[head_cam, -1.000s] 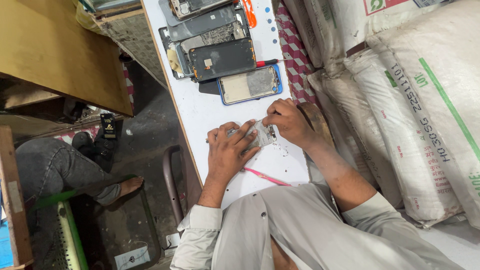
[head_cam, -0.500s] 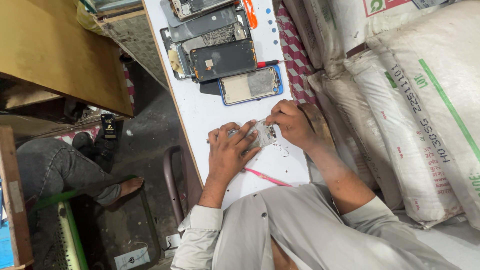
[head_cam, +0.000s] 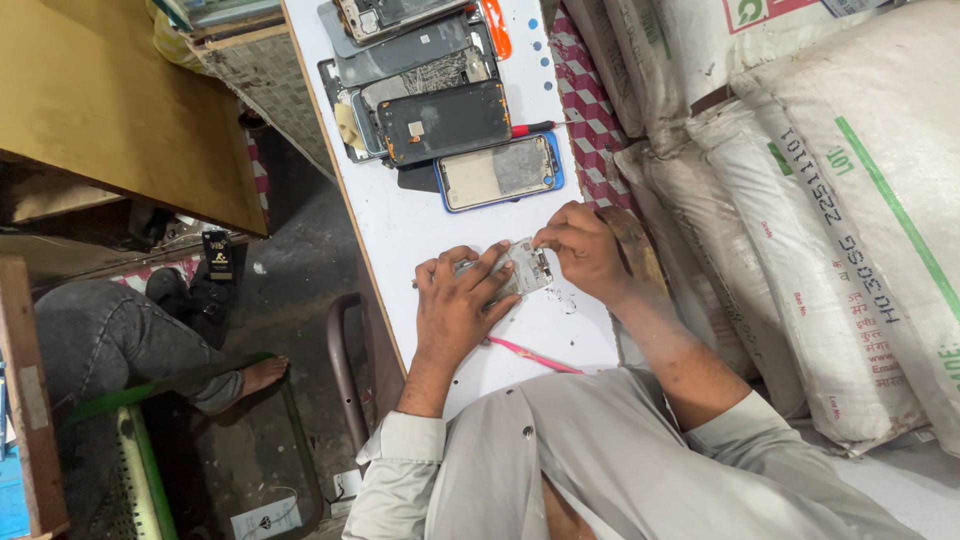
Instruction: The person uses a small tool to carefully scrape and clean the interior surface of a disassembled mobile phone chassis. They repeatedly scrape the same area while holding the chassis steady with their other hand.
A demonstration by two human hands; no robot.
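An opened phone body [head_cam: 525, 268] with exposed parts lies on the white table [head_cam: 410, 230]. My left hand [head_cam: 462, 305] rests flat over its near end and holds it down. The fingertips of my right hand [head_cam: 580, 250] pinch at the phone's far edge; whether a small tool is in them I cannot tell. A pink stick-like tool [head_cam: 530, 355] lies on the table just below my left hand.
Several dismantled phones and back covers [head_cam: 440, 110] lie stacked at the table's far end, with a red-handled screwdriver [head_cam: 535, 128] beside them. Large white sacks [head_cam: 800, 200] pile up on the right. Another person's leg and bare foot [head_cam: 150, 350] are on the floor at left.
Both hands stay on the phone body; the fingers of my right hand have shifted slightly along its edge. Nothing else has moved.
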